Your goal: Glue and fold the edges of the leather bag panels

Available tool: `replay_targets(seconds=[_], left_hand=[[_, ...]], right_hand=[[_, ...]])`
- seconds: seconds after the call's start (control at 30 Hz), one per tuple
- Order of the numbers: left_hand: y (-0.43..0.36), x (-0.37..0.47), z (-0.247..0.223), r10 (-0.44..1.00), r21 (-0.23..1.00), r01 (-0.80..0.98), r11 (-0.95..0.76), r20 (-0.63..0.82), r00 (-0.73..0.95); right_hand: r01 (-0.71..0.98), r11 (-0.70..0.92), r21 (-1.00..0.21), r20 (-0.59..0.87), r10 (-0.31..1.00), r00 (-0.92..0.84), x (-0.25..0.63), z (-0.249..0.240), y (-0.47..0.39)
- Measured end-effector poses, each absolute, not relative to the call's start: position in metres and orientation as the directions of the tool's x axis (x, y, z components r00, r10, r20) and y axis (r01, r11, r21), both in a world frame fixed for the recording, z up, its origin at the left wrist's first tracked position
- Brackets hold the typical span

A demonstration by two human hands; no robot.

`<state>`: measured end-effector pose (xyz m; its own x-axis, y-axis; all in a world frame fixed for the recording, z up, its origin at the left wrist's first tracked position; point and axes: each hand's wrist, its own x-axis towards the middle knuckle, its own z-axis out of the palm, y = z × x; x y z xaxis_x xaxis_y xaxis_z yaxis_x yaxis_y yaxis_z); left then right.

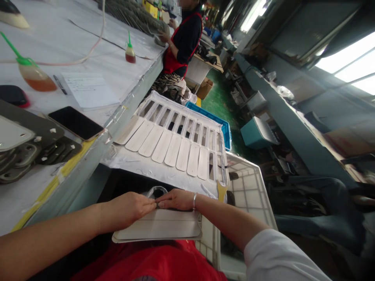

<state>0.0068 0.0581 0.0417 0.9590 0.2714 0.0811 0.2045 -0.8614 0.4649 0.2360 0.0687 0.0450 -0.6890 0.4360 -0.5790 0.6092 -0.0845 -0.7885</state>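
My left hand and my right hand meet at the far edge of a flat off-white panel above my lap. The fingers of both press together along that edge, where a dark strip shows; the fingertips are partly hidden. A bracelet is on my right wrist. Just beyond my fingers is a pale ring-shaped thing, partly covered. Farther off, a white slatted rack carries a row of rounded white strips, side by side.
On the left, a white-covered table holds a phone, paper, green-capped bottles and stacked grey plates. A white crate and a blue crate stand right of the rack. A person works beyond.
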Motion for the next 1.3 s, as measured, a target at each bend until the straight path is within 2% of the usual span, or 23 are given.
replay_targets(seconds=[0.1, 0.27, 0.43, 0.53, 0.67, 0.73, 0.83, 0.87, 0.93, 1.0, 1.13, 1.23, 1.3], left_hand=[[0.061, 0.001, 0.047, 0.222, 0.444, 0.183, -0.877, 0.038, 0.974], [0.06, -0.021, 0.049, 0.265, 0.428, 0.238, -0.872, 0.002, 0.964], [0.049, -0.04, 0.049, 0.39, 0.343, 0.376, -0.861, -0.03, 0.92], [0.042, -0.042, 0.052, 0.467, 0.295, 0.453, -0.841, -0.027, 0.884], [0.03, -0.037, 0.05, 0.496, 0.21, 0.493, -0.844, -0.039, 0.867], [0.025, -0.033, 0.048, 0.515, 0.17, 0.515, -0.84, -0.051, 0.856], [0.022, -0.024, 0.048, 0.542, 0.115, 0.539, -0.834, -0.008, 0.84], [0.022, -0.02, 0.049, 0.552, 0.105, 0.547, -0.83, 0.026, 0.833], [0.023, -0.009, 0.052, 0.582, 0.106, 0.573, -0.813, 0.1, 0.807], [0.024, 0.004, 0.056, 0.608, 0.154, 0.589, -0.793, 0.138, 0.782], [0.023, 0.029, 0.057, 0.642, 0.342, 0.58, -0.739, 0.096, 0.761], [0.024, 0.041, 0.056, 0.692, 0.48, 0.597, -0.643, 0.029, 0.722], [0.028, 0.046, 0.057, 0.721, 0.528, 0.626, -0.574, -0.036, 0.692]], right_hand=[[0.574, -0.083, -0.814, -0.552, 0.419, -0.721, 0.227, 0.045, 0.071], [0.565, -0.066, -0.822, -0.536, 0.425, -0.73, 0.214, 0.044, 0.073], [0.555, -0.015, -0.832, -0.5, 0.453, -0.738, 0.202, 0.042, 0.074], [0.551, 0.069, -0.831, -0.457, 0.479, -0.75, 0.191, 0.043, 0.071], [0.581, 0.201, -0.789, -0.406, 0.54, -0.737, 0.18, 0.043, 0.068], [0.58, 0.156, -0.799, -0.41, 0.564, -0.717, 0.186, 0.042, 0.068], [0.516, -0.007, -0.857, -0.406, 0.626, -0.666, 0.215, 0.046, 0.067], [0.503, -0.017, -0.864, -0.383, 0.671, -0.636, 0.227, 0.048, 0.065], [0.527, 0.066, -0.847, -0.294, 0.768, -0.569, 0.251, 0.054, 0.058], [0.571, 0.202, -0.796, -0.185, 0.817, -0.547, 0.266, 0.057, 0.049], [0.606, 0.494, -0.623, -0.024, 0.763, -0.646, 0.267, 0.055, 0.031], [0.69, 0.614, -0.383, -0.028, 0.739, -0.673, 0.255, 0.055, 0.023], [0.71, 0.666, -0.23, -0.066, 0.717, -0.694, 0.246, 0.059, 0.018]])
